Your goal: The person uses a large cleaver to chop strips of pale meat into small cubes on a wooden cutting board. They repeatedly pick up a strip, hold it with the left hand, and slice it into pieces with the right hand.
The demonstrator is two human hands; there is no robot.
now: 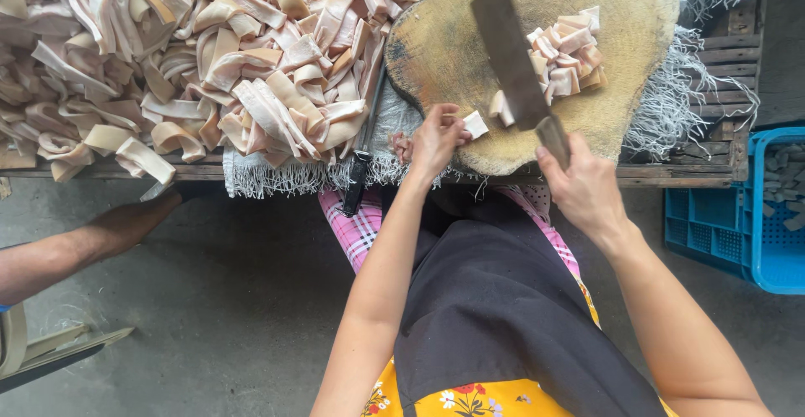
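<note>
My right hand (583, 186) grips the handle of a broad cleaver (510, 48) whose blade lies across a round wooden chopping block (470, 44). My left hand (436, 138) pinches a small pale strip of pork skin (475, 123) on the block's near edge, right beside the blade. Several cut skin pieces (563, 54) are heaped on the block to the right of the blade. A big pile of long uncut skin strips (201, 56) covers the table to the left.
Another person's arm and hand (101, 237) reach in from the left below the table edge. A dark-handled knife (359, 178) lies between the pile and the block. A blue plastic crate (759, 211) stands at the right. Grey concrete floor lies below.
</note>
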